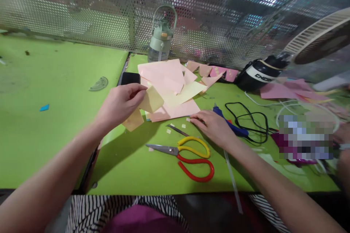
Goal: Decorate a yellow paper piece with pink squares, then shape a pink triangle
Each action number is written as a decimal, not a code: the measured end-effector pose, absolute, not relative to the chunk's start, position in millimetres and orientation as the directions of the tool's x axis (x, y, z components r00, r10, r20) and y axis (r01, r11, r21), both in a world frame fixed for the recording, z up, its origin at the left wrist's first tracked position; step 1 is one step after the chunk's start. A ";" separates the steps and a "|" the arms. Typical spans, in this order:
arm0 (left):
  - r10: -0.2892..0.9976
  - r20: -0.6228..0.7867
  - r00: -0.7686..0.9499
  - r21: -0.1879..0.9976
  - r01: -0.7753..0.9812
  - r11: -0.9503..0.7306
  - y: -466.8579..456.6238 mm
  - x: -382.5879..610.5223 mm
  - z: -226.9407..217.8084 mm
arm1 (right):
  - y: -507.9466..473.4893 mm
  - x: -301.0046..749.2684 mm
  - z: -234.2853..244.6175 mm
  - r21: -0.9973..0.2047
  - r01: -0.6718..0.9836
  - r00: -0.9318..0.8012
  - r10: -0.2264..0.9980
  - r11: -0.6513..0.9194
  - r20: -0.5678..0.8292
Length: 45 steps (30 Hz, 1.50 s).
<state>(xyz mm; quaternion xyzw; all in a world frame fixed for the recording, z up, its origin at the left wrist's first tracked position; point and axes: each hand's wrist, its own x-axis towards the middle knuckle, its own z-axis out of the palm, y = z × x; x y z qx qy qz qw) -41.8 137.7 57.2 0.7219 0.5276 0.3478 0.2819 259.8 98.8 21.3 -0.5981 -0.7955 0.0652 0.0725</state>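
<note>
My left hand [127, 98] is closed, thumb against fingers, on a pale yellow piece of paper [153, 100], held above the green table. An orange-tan paper piece [133, 121] shows just below it. My right hand [212, 125] rests low on the table, its fingertips pinched at a small pale paper square [188, 119]. More tiny squares [183, 126] lie to its left, around tweezers [177, 129]. Nearer me are scissors [175, 150] with one yellow and one red handle. A stack of pink and cream paper sheets [164, 74] lies beyond both hands.
A blue glue gun [235, 127] with a black cord lies right of my right hand; a clear glue stick [233, 182] crosses the table edge. At the back stand a green water bottle [159, 45], a black bottle [259, 74] and a fan [322, 40]. Another person's hand [340, 131] shows far right.
</note>
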 end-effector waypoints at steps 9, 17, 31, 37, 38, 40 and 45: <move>0.934 0.225 0.277 0.777 0.527 -0.344 141.8 -40.2 53.6 | 111.7 251.2 29.3 -0.332 0.942 -0.086 0.991 0.048 -0.100; 0.936 0.190 0.296 0.794 0.515 -0.324 140.1 -39.5 53.2 | 132.3 256.0 30.6 -0.381 0.923 -0.057 0.956 -0.059 -0.288; 0.914 0.135 0.384 0.846 0.435 -0.307 132.2 -27.5 52.7 | 103.2 191.9 83.6 -0.879 0.470 -0.184 0.983 0.075 -0.014; 0.900 0.139 0.413 0.892 0.343 -0.295 129.0 -23.7 49.1 | 111.8 169.6 87.3 -0.850 0.487 -0.183 0.975 0.200 0.125; 0.901 0.136 0.413 0.897 0.335 -0.289 128.8 -23.3 48.6 | 113.5 170.8 87.1 -0.847 0.491 -0.190 0.974 0.203 0.123; 0.903 0.130 0.409 0.903 0.328 -0.279 128.7 -22.5 47.9 | 115.4 173.5 87.0 -0.856 0.479 -0.210 0.972 0.194 0.102; 0.905 0.142 0.400 0.921 0.283 -0.269 129.8 -21.5 47.3 | 113.5 174.3 87.1 -0.837 0.513 -0.274 0.960 0.190 0.050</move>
